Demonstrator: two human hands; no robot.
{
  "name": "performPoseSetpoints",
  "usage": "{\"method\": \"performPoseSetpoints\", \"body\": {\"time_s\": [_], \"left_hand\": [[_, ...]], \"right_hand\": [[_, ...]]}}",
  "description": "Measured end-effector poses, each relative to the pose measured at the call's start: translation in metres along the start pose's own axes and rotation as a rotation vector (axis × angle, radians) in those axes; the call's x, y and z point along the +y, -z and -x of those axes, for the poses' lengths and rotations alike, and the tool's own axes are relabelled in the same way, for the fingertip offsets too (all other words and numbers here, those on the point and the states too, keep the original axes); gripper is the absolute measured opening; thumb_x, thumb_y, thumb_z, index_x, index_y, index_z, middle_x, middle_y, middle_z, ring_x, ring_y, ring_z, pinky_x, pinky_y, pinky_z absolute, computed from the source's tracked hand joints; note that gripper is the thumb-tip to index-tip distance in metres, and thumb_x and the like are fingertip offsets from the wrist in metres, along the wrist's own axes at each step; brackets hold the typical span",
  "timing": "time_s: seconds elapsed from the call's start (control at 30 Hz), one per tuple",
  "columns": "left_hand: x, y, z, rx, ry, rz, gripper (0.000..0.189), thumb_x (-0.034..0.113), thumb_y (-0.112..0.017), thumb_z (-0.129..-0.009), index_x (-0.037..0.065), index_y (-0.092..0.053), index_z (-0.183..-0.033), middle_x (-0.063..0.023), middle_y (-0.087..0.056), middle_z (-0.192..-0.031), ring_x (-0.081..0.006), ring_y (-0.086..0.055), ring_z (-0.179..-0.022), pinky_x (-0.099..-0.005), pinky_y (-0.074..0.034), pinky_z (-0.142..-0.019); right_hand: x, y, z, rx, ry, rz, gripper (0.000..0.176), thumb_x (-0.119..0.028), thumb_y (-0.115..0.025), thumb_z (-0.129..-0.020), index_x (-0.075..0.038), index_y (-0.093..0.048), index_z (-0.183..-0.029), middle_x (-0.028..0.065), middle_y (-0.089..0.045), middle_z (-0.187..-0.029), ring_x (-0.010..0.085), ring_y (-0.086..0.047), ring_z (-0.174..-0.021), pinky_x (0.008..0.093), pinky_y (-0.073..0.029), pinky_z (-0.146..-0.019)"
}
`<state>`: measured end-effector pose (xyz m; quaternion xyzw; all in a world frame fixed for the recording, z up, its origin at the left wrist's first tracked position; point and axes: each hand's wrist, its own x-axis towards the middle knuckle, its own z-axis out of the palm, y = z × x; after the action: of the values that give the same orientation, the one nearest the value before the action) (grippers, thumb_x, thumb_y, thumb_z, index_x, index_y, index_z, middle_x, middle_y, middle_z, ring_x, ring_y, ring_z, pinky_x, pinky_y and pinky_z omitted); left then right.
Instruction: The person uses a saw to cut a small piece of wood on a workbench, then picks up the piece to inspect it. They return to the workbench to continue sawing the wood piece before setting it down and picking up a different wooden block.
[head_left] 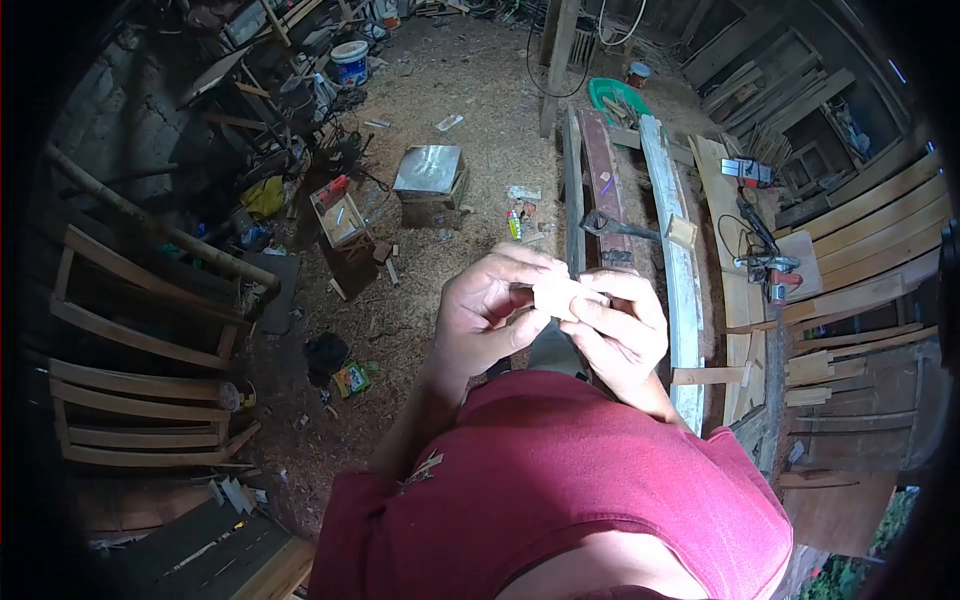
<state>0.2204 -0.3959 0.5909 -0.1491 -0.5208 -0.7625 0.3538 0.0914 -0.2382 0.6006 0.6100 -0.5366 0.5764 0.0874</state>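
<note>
Maroon shirt [580,475], nearest the camera, fills the lower middle of the frame. Above it, at the centre, the person's left hand [480,315] and right hand [628,335] meet at a small pale piece [552,299], the thumb and fingers of each pinching it from opposite sides. Right of the hands runs a long whitish beam [684,340]. A box [429,170] with a shiny top sits upper left of the hands; farther up stands a blue-and-white bucket [351,66].
</note>
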Motion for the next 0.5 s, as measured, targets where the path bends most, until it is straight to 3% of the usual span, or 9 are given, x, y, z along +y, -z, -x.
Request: {"method": "performPoseSetpoints", "body": {"time_s": [0.27,0.5], "left_hand": [[0.011,0.002,0.006,-0.001,-0.011,-0.102,0.029,-0.01,-0.064,-0.095,-0.004,-0.064,-0.124,-0.0222,-0.062,-0.134,-0.0269,-0.064,-0.125,-0.0393,-0.055,-0.104],[0.003,0.005,0.01,0.012,-0.026,-0.05,0.023,-0.008,-0.065,-0.096,-0.004,-0.065,-0.118,-0.0211,-0.064,-0.129,-0.0273,-0.065,-0.123,-0.0393,-0.055,-0.102]], "right_hand": [[-0.001,-0.003,-0.003,-0.009,0.13,0.025,0.042,0.001,-0.09,-0.077,-0.006,-0.079,-0.117,0.0176,-0.066,-0.126,0.0339,-0.065,-0.11,0.0393,-0.057,-0.087],[-0.003,-0.002,-0.001,-0.033,0.11,0.014,0.041,0.0,-0.091,-0.077,-0.007,-0.08,-0.116,0.0167,-0.066,-0.126,0.0338,-0.065,-0.11,0.0391,-0.058,-0.086]]}}
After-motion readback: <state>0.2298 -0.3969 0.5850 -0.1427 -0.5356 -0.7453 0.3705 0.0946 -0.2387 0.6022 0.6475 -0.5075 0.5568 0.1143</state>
